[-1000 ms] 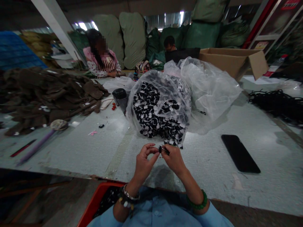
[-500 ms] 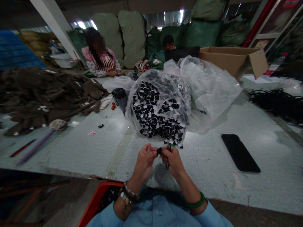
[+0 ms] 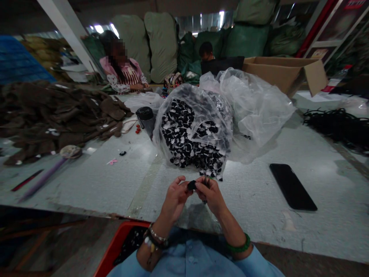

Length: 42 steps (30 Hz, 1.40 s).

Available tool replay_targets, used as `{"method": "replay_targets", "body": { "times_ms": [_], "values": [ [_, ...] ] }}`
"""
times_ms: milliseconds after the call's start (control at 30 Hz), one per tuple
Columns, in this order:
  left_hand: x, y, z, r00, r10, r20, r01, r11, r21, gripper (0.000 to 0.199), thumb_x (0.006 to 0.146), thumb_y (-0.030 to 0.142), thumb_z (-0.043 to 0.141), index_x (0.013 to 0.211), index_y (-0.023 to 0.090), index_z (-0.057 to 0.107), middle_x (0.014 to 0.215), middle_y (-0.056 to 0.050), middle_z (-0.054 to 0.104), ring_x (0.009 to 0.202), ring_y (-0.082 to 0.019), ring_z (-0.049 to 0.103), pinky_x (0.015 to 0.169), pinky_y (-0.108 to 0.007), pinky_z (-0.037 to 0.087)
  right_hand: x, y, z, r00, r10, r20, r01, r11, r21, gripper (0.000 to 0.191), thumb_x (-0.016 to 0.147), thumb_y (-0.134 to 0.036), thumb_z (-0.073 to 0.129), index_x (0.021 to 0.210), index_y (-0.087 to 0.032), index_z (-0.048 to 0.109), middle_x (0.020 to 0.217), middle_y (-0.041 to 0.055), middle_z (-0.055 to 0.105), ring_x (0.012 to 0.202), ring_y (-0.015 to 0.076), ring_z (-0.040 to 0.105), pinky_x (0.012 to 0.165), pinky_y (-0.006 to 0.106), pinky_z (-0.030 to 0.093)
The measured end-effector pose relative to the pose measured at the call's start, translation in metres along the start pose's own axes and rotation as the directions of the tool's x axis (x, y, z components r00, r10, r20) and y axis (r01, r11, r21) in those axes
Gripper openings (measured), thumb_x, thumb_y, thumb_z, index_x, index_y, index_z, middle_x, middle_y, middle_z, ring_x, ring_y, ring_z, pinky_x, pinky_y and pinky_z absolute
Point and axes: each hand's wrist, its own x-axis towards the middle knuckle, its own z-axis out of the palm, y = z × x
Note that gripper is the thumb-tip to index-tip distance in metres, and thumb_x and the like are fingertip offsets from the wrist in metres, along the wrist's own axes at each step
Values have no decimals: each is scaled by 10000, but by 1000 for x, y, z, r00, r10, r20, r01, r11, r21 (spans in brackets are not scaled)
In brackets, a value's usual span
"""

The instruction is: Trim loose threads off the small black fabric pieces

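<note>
left hand (image 3: 174, 203) and right hand (image 3: 211, 197) have fingers curled shut, pinching a small black piece (image 3: 191, 185) above the work table (image 3: 323, 234); a slackened pinch could drop it towards the clear plastic bag (image 3: 192, 132).

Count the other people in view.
2: a person in a pink top on the table's far side, left, and a person behind a black object, mostly hidden. More may be hidden behind the green sacks.

Stuffed green sacks (image 3: 163, 46) line the back; bright windows (image 3: 203, 21) show above them.
</note>
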Motion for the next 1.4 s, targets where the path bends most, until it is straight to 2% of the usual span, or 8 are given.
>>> {"method": "replay_targets", "body": {
  "times_ms": [133, 333, 567, 867, 1067, 1267, 1333, 1400],
  "values": [
    [-3, 7, 2, 979, 199, 45, -204, 941, 272, 242, 649, 141, 570, 848, 174, 437, 719, 9, 591, 637, -84, 535, 637, -220, 410, 0, -3, 2, 990, -128, -61, 106, 953, -282, 133, 708, -250, 512, 620, -152, 496, 444, -65, 408, 377, 42, 292, 361, 168, 212],
    [-7, 13, 8, 955, 288, 63, -282, 830, 481, 226, 633, 156, 584, 807, 162, 439, 752, -16, 590, 724, -124, 550, 699, -279, 421, -4, -6, 5, 965, -263, 18, 231, 810, -538, 145, 712, -222, 488, 586, -150, 489, 475, -59, 379, 434, 61, 323, 421, 184, 267],
    [-6, 20, 8, 988, 137, 64, -151, 880, 450, 358, 610, 143, 609, 905, 166, 408, 700, -5, 610, 639, -116, 561, 616, -249, 420, -10, -16, 2, 927, -332, 176, 356, 622, -697, 152, 761, -225, 432, 658, -157, 521, 523, -38, 426, 476, 78, 380, 469, 192, 294],
    [-1, 18, 0, 990, 90, 105, -116, 955, 274, 373, 615, 100, 598, 905, 162, 370, 653, 12, 584, 598, -107, 544, 595, -238, 387, -15, -27, 8, 891, -312, 329, 437, 395, -808, 137, 783, -184, 397, 693, -164, 499, 585, -12, 463, 547, 101, 426, 541, 205, 310],
    [-5, 19, 4, 980, 160, 122, -198, 876, 439, 245, 675, 160, 547, 852, 179, 379, 602, 41, 550, 559, -90, 517, 567, -223, 383, -16, -27, 8, 879, -335, 340, 447, 330, -832, 94, 734, -157, 421, 662, -163, 481, 568, -15, 460, 515, 96, 410, 523, 201, 305],
    [-8, 22, 6, 977, 128, 170, -197, 848, 492, 309, 614, 152, 606, 840, 185, 398, 732, -10, 609, 699, -136, 564, 671, -280, 412, -15, -25, 8, 870, -422, 256, 423, 368, -828, 95, 690, -141, 430, 606, -163, 469, 520, -28, 450, 473, 82, 404, 502, 188, 313],
    [-9, 23, 6, 966, 182, 185, -256, 779, 572, 310, 608, 157, 607, 843, 186, 406, 713, -11, 616, 700, -143, 569, 694, -295, 411, -13, -23, 8, 882, -411, 232, 399, 386, -832, 106, 685, -135, 432, 590, -163, 470, 506, -32, 446, 461, 79, 401, 492, 186, 310],
    [-11, 23, 8, 944, 250, 214, -327, 650, 686, 282, 620, 167, 590, 851, 187, 429, 697, -6, 617, 696, -145, 569, 713, -299, 401, -12, -22, 9, 900, -383, 206, 363, 402, -841, 110, 679, -134, 443, 577, -163, 473, 488, -38, 437, 447, 77, 394, 476, 185, 302]
  ]
}}
